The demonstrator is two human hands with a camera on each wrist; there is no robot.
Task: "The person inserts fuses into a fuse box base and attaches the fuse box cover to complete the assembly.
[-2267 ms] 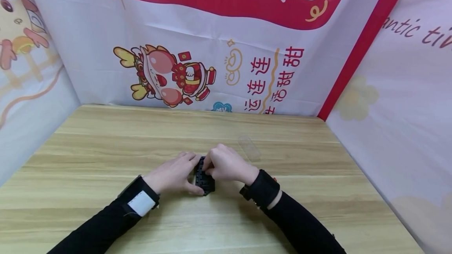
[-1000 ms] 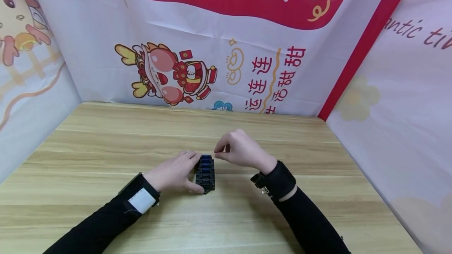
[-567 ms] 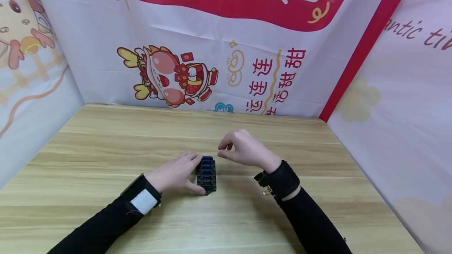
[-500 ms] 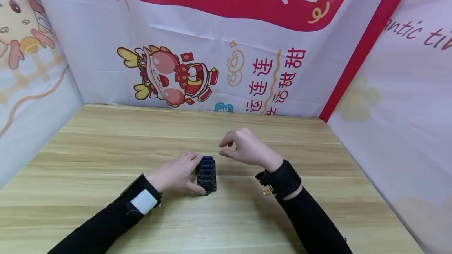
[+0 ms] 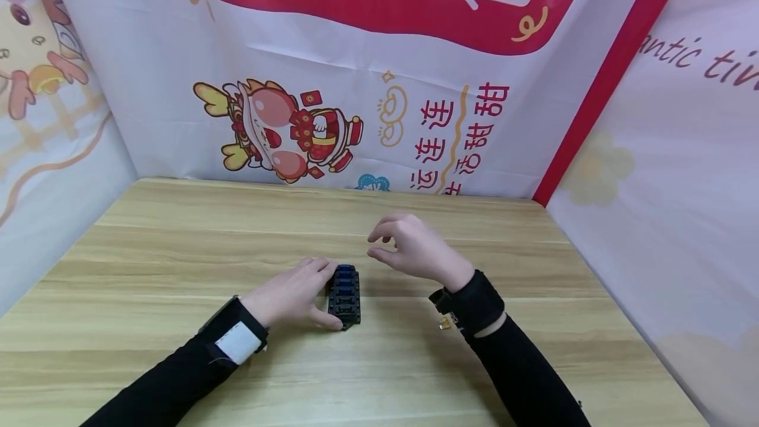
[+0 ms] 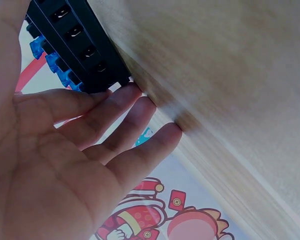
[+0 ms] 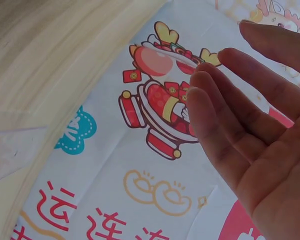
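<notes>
A black fuse box point(image 5: 344, 298) lies on the wooden table, its length running away from me. Several blue fuses point(image 6: 52, 62) stick out of its top toward the far end. My left hand point(image 5: 293, 294) holds the box from the left, thumb at the near end, index finger at the far end; in the left wrist view the other fingertips touch the table. Right of the box my right hand point(image 5: 418, 250) hovers above the table, thumb and index finger apart, nothing visible between them. The right wrist view shows its fingers point(image 7: 202, 107) loosely bent.
A clear plastic cover point(image 7: 15, 142) lies on the table in the right wrist view; my right hand hides it in the head view. A small gold-coloured piece point(image 5: 445, 323) shows beside my right wrist. A printed cloth point(image 5: 332, 51) stands behind the table.
My right hand has drawn back from the box, up and to the right, and its thumb and index finger have parted. Blue fuses now show in the box. My left hand stays put.
</notes>
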